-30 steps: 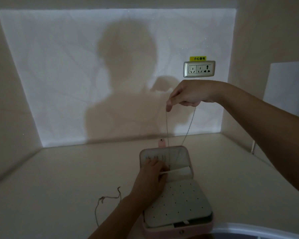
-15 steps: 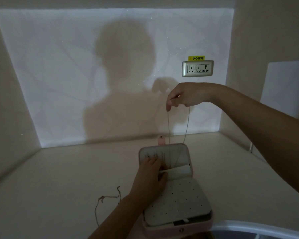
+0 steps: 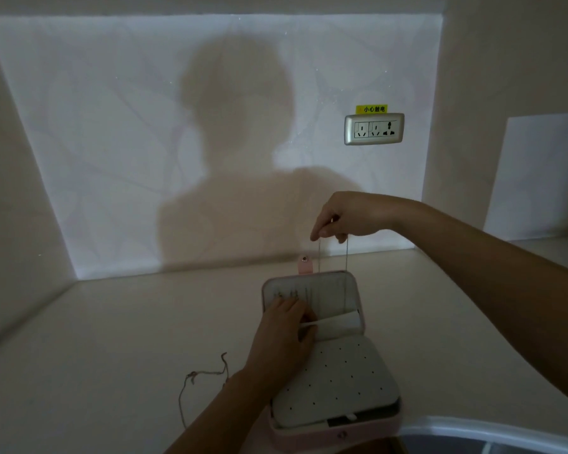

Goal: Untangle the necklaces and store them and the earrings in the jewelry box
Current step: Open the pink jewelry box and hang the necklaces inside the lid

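The left hand (image 3: 284, 339), laid flat, is spreading the lid pocket (image 3: 336, 322) at the jewelry box's (image 3: 309, 440) 12 o'clock end, so the right hand (image 3: 345, 217), pinching the necklace (image 3: 346, 257), should be lowering it plumb and slowly.

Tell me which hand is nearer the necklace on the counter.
Left. The left hand rests on the jewelry box lid, right of the loose necklace; the right hand holds a second necklace above the lid.
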Available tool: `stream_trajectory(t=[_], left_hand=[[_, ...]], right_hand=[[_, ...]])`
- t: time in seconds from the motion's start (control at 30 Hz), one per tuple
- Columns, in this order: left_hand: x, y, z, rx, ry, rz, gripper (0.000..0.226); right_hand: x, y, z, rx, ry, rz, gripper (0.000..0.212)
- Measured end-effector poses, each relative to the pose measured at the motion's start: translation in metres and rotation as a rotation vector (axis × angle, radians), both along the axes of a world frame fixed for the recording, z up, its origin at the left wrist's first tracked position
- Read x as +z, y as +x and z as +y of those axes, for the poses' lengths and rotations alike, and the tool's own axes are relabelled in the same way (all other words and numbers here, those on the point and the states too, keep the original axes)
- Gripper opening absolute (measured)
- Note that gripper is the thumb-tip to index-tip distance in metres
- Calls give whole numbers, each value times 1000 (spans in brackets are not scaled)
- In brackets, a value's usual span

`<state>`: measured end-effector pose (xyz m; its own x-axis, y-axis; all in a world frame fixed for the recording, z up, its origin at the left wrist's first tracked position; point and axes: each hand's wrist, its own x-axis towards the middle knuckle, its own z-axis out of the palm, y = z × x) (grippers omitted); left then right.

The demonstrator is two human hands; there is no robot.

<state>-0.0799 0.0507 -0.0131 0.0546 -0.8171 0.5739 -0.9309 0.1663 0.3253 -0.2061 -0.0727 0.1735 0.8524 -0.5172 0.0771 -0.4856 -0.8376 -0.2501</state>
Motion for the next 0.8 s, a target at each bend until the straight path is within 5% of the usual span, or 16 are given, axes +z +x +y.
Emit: stream_trajectory(t=[0.4, 0.8], left_hand=[[1, 0, -1, 13, 12, 4, 12], [0, 1, -2, -5, -33, 0, 5]], right_hand=[[-45, -5, -2, 54, 83, -156, 9], [-80, -4, -1, 77, -132, -274, 6]])
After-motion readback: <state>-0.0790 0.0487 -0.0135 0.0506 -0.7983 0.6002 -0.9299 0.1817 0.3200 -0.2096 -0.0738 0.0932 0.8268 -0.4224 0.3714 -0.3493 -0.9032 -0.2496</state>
